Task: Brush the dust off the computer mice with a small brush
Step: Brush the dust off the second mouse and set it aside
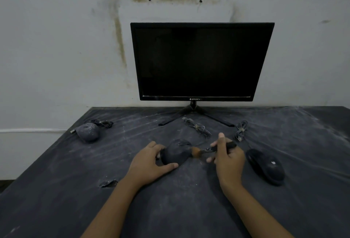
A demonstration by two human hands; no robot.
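Three dark computer mice lie on a dusty black table. My left hand (149, 163) grips the middle mouse (176, 154) from its left side, thumb in front of it. My right hand (227, 154) holds a small brush (210, 149) with a dark handle; its brown bristles touch the right side of the middle mouse. A very dusty mouse (88, 131) sits at the far left with its coiled cable. A cleaner black mouse (266, 165) lies to the right of my right hand.
A black monitor (200, 61) on a V-shaped stand is at the back against a stained wall. Two bundled cables (198, 127) (241, 130) lie in front of it. A small tear (108, 183) marks the table cover near the left. The table's left edge (43, 160) runs diagonally.
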